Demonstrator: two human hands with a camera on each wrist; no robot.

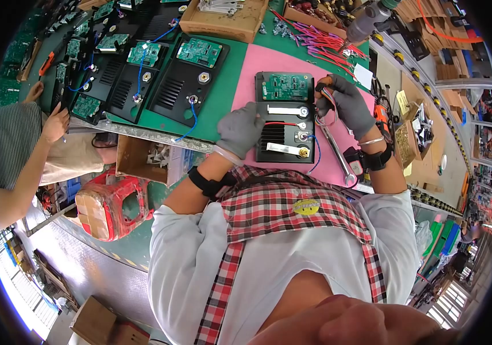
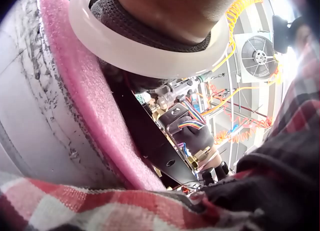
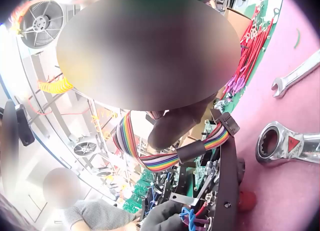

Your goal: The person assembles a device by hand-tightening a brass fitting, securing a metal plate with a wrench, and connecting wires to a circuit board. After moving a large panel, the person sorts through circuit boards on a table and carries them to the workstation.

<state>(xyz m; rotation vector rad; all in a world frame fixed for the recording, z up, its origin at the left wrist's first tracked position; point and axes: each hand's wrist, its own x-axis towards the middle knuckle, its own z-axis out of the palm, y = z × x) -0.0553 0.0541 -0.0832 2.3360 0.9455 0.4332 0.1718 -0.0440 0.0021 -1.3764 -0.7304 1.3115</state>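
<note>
A black metal panel (image 1: 262,135) lies on a pink foam mat (image 1: 246,80), bearing a green circuit board (image 1: 286,87), metal strips and short wires. My gloved left hand (image 1: 240,131) grips the panel's left edge with curled fingers. At the board's right side my gloved right hand (image 1: 348,103) holds a rainbow ribbon cable (image 3: 162,162). The cable loops down from the fingers, with a black connector (image 3: 230,124) by the panel's corner. A blurred patch hides much of the right hand in the right wrist view. A ratchet wrench (image 1: 338,154) lies right of the panel.
Similar black panels (image 1: 168,95) with boards stand in a row at left, near another person's hands (image 1: 56,123). Red wires (image 1: 329,46) lie at the back, below a power tool (image 1: 366,23). A cardboard tray (image 1: 223,26) of metal strips is at the back.
</note>
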